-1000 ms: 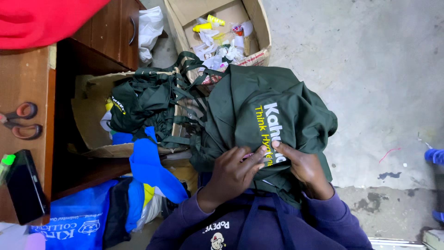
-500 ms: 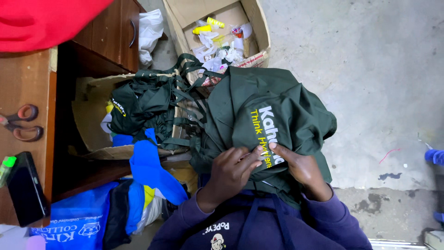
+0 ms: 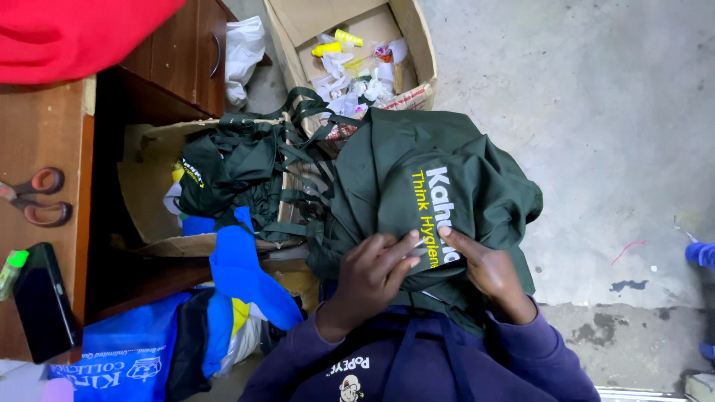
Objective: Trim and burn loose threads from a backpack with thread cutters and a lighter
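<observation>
Concrete floor (image 3: 596, 112) lies under a green garment (image 3: 417, 186) bunched on the person's lap. Left hand (image 3: 372, 279) and right hand (image 3: 484, 268) pinch its printed panel, fingers (image 3: 395, 249) clamped on cloth. Smoothing should go better keeping the fabric taut.

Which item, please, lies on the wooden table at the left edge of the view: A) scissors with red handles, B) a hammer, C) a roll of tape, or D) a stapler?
A: the scissors with red handles lie on the wooden table, just above a dark phone.
</observation>
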